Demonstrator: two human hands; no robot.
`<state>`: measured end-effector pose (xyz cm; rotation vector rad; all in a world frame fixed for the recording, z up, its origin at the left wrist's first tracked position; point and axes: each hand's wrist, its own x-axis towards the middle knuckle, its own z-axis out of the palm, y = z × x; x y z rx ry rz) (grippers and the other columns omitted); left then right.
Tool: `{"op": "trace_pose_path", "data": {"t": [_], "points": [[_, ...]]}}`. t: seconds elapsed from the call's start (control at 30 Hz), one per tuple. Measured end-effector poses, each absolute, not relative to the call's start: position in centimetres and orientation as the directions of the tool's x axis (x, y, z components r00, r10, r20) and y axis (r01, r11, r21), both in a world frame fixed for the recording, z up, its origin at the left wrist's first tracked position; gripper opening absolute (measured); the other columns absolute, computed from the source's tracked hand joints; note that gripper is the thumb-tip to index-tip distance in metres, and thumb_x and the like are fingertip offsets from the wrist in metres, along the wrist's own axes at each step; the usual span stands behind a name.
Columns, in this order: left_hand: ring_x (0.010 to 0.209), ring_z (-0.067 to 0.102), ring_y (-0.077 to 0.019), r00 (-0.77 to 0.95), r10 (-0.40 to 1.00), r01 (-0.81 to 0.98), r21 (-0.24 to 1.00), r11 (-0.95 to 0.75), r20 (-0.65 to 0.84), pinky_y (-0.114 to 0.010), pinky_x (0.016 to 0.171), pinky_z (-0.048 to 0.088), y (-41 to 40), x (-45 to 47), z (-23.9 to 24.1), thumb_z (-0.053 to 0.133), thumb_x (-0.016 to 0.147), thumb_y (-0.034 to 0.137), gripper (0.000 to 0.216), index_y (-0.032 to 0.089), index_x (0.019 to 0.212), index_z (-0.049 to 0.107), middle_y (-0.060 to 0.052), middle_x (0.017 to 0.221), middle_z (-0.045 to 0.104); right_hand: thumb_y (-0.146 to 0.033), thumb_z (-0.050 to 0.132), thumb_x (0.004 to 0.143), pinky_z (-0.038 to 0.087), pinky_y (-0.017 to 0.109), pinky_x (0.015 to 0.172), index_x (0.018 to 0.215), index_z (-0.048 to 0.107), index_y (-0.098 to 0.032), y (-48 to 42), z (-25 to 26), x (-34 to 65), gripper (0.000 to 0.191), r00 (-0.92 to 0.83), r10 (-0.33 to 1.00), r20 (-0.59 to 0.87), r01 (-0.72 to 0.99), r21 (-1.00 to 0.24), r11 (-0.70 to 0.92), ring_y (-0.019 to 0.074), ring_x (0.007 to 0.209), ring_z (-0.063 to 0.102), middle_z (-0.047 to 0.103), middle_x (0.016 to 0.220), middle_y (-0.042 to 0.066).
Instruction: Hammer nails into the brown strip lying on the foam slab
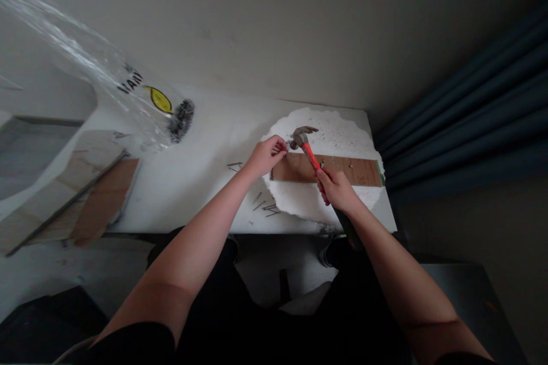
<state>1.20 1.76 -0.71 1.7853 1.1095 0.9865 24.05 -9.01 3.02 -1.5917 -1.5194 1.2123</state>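
My right hand [338, 188] is wrapped round the red handle of a claw hammer [305, 142]; its steel head hangs just above the left end of a brown wooden plank [342, 171]. The plank lies across a white foam slab [329, 125]. My left hand [268, 155] is pinched shut beside the hammer head at the plank's left end, fingertips together on what looks like a nail, too small to make out. Several loose nails [265, 205] lie on the white table just below my left wrist.
A clear plastic bag [128, 102] with a yellow label and dark contents lies at the left of the white table [192, 176]. Wooden boards [85, 188] lie at the table's left end. A dark blue curtain [471, 119] hangs at the right, a grey wall behind.
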Motion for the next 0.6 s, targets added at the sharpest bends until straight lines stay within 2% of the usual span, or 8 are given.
{"op": "trace_pose_path", "data": {"t": [0.2, 0.47, 0.6], "points": [[0.087, 0.068, -0.0154, 0.307, 0.928, 0.34, 0.887, -0.313, 0.21, -0.029, 0.08, 0.055, 1.43, 1.25, -0.32, 0.063, 0.084, 0.018, 0.009, 0.02, 0.093, 0.06, -0.002, 0.09, 0.071, -0.054, 0.045, 0.099, 0.037, 0.02, 0.03, 0.08, 0.052, -0.021, -9.09, 3.18, 23.99, 0.038, -0.089, 0.978, -0.191, 0.415, -0.899, -0.138, 0.0084, 0.037, 0.046, 0.05, 0.059, -0.004], [0.085, 0.068, -0.0145, 0.32, 0.922, 0.352, 0.876, -0.331, 0.22, -0.028, 0.079, 0.055, 1.52, 1.12, -0.28, 0.063, 0.084, 0.016, 0.009, 0.02, 0.091, 0.06, -0.002, 0.089, 0.071, -0.05, 0.044, 0.1, 0.038, 0.022, 0.029, 0.085, 0.054, -0.02, -9.11, 3.36, 23.96, 0.035, -0.095, 0.977, -0.188, 0.411, -0.902, -0.134, 0.0089, 0.036, 0.045, 0.05, 0.059, -0.005], [0.084, 0.068, -0.0135, 0.326, 0.914, 0.343, 0.87, -0.353, 0.242, -0.026, 0.077, 0.055, 1.57, 1.11, -0.3, 0.062, 0.084, 0.016, 0.008, 0.019, 0.091, 0.06, -0.001, 0.088, 0.071, -0.05, 0.044, 0.1, 0.038, 0.021, 0.029, 0.08, 0.052, -0.021, -9.06, 3.19, 24.01, 0.036, -0.092, 0.978, -0.186, 0.422, -0.897, -0.131, 0.0085, 0.036, 0.046, 0.049, 0.059, -0.005]]}}
